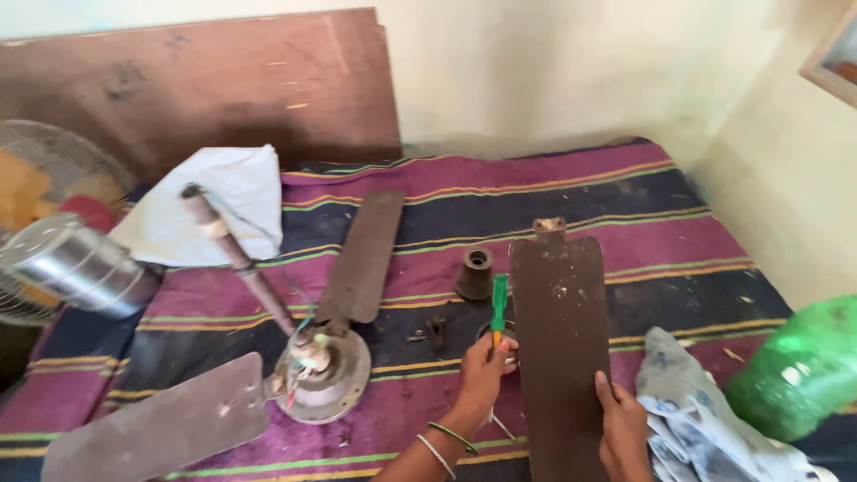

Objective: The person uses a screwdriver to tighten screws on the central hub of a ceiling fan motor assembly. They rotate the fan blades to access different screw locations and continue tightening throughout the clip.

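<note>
Your left hand (482, 370): closed round a green-handled screwdriver (499, 303), upright, just left of the loose blade (561, 344). Your right hand (623, 428): grips that blade's right edge, near end, over the striped bedspread (625, 232). Around: cup (475, 273) beyond the screwdriver; fan motor (323, 366) with two blades left; cloth (696, 415) and green bottle (794, 370) right.

— What's the green-handled screwdriver (499, 306) doing?
— Standing upright, tip down near a small round part, beside the detached blade.
— And that brown fan blade (561, 357)?
— Long, dusty, lying flat on the striped bed.
</note>
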